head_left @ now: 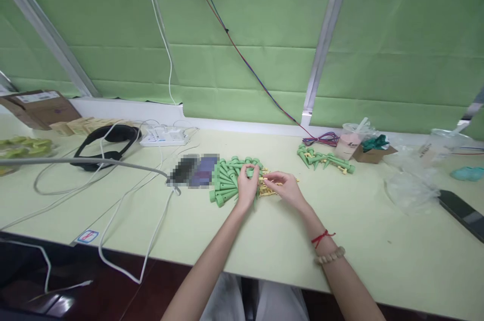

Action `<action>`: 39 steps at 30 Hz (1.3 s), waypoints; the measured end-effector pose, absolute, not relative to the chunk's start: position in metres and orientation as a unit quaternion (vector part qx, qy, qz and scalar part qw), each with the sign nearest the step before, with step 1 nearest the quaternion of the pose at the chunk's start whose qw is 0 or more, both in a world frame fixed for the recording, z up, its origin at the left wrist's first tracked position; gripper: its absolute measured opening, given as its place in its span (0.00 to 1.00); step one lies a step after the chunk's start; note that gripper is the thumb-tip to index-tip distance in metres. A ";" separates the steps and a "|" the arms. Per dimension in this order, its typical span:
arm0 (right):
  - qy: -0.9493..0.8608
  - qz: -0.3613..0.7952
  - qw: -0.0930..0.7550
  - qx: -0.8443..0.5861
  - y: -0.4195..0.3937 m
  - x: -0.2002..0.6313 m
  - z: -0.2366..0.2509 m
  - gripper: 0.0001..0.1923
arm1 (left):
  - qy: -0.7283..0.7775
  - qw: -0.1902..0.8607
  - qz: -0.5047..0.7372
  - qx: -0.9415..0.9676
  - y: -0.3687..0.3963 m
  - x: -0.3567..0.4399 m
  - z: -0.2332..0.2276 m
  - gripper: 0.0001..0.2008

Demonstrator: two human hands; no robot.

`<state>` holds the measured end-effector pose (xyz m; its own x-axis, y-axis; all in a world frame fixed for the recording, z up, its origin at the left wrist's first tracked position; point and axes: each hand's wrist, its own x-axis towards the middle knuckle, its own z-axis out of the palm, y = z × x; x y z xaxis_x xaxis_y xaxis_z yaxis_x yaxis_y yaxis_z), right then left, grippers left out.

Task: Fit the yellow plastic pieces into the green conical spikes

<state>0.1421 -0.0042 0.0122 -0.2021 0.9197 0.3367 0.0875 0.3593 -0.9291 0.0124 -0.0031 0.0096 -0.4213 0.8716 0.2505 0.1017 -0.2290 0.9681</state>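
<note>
Head view: both hands meet over a pile of green plastic spikes (226, 180) lying on the pale green table (264, 240). The left hand (247, 185) is curled around one green spike (250, 172) at the right edge of the pile, its fingers closed on it. The right hand (285, 186) pinches a small yellow plastic piece (264, 179) between thumb and fingertips, just beside the spike in the left hand; whether the two parts touch cannot be told. More yellow pieces (267, 191) lie under and between the hands, touching the green pile. The right wrist wears a red string (322, 237) and a beaded bracelet (330, 256).

Well apart to the right, a second, smaller heap of green spikes (324, 158) lies near a pink drink cup (348, 143) and a small cardboard box (373, 152). A clear plastic bag (410, 187) and a dark phone (462, 214) sit further right. To the left of the pile is a blurred dark object, then white cables (124, 220), a white power strip (165, 136), black headphones (106, 140) and a brown carton (40, 107).
</note>
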 end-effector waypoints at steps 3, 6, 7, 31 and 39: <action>-0.635 0.396 0.525 -0.405 -0.001 0.148 0.014 0.15 | 0.543 0.310 0.658 0.420 -0.002 0.013 0.011 0.14; -0.614 0.357 0.541 -0.450 0.002 0.155 0.012 0.16 | 0.542 0.331 0.644 0.426 -0.002 0.020 0.014 0.13; -0.621 0.332 0.532 -0.469 0.002 0.157 0.009 0.17 | 0.535 0.338 0.632 0.448 -0.001 0.023 0.015 0.13; -0.599 0.436 0.467 -0.482 -0.027 0.141 0.006 0.17 | 0.550 0.362 0.512 0.552 -0.029 0.013 0.023 0.15; -0.562 0.481 0.502 -0.449 -0.029 0.129 0.002 0.15 | 0.576 0.339 0.456 0.587 -0.025 0.009 0.023 0.17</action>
<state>0.1285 -0.0293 0.0018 -0.0939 0.9867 0.1326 0.0213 0.1352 -0.9906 0.0088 -0.0249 0.0230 -0.0807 0.9861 0.1456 0.3675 -0.1063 0.9239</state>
